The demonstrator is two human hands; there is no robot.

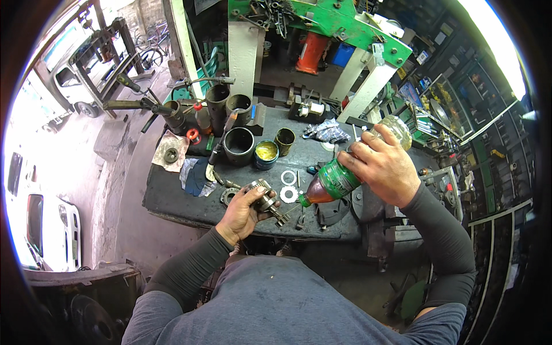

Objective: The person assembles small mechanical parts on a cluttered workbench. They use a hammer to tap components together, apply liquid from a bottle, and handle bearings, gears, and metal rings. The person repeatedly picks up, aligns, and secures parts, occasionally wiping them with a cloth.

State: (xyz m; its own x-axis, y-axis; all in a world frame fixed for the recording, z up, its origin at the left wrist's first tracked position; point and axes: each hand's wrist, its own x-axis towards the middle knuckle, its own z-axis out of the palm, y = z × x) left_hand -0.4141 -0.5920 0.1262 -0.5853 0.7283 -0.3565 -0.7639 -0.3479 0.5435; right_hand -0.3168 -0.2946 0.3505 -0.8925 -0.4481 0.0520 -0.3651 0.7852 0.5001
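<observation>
In my left hand (237, 218) is a metal gear shaft (265, 201), held over the front edge of the workbench with the fingers wrapped round it. My right hand (388, 167) grips a clear plastic bottle (323, 187) with a green label and reddish liquid inside. The bottle is tipped, its green neck end low and pointing left, close to the shaft. A faint thin line runs from the neck toward the shaft; whether it is liquid I cannot tell. Two pale ring washers (288, 194) lie behind the shaft, and a metal ring part (230, 195) lies to its left.
On the dark workbench (184, 201) stand an open tin of yellow grease (266, 152), a dark metal cylinder (238, 145) and several other cylinders. Crumpled cloths (326, 131) lie at the back and left. A green steel frame (328, 20) rises behind, with shelving at the right.
</observation>
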